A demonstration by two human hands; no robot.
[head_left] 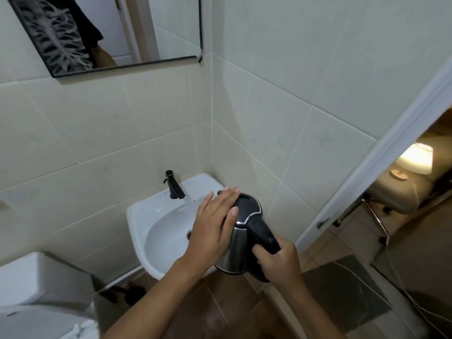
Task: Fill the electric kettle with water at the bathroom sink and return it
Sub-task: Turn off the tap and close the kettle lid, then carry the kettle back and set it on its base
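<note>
Head view: kettle [241, 237] is being held over the sink's [137, 216] right front edge, right hand [278, 261] clamped on the handle, left hand [215, 223] lying flat on the closed lid. Faucet [174, 185] is looking dry. Filling is judged either not started or done; fill level can't be told. Corner wall is crowding the right; open doorway [403, 199] is giving exit room.

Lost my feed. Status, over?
Right hand grips kettle handle. Left hand flat on lid. Kettle beside sink, not under faucet.
</note>
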